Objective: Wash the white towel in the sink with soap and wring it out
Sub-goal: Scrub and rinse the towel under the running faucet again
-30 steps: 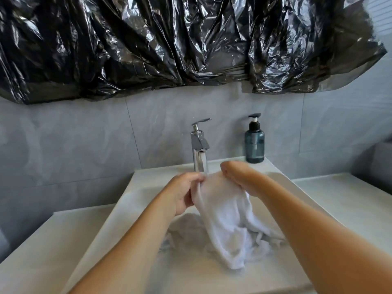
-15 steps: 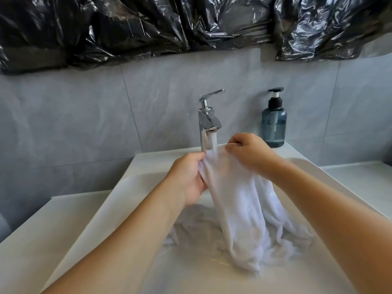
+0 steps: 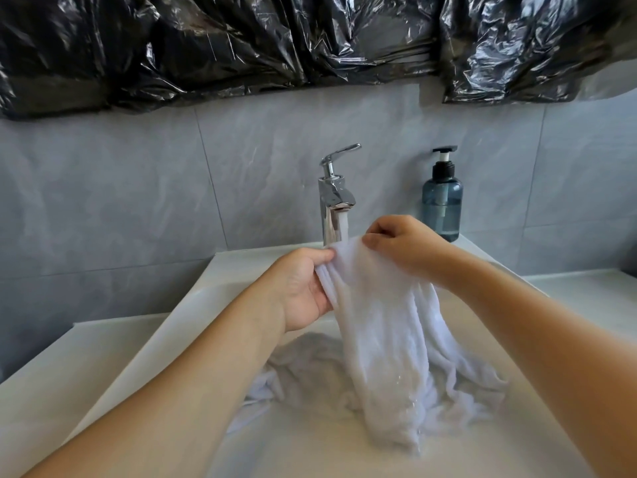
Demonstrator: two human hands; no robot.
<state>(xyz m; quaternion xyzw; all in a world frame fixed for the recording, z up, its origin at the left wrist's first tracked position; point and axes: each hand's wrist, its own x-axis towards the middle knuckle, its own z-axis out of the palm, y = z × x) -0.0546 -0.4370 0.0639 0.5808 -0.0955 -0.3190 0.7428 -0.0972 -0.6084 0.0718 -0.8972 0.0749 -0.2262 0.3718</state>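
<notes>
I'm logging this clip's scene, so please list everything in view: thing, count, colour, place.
towel: one, white, held up under the faucet, lower end heaped in the sink
sink: one, white, centre
faucet: one, chrome, behind the sink, water running
soap bottle: one, blue with black pump, right of the faucet
counter: one, white, both sides of the sink
wall tiles: several, grey, behind
plastic sheet: black, across the top
left hand: grips the towel's top
right hand: pinches the towel's top
</notes>
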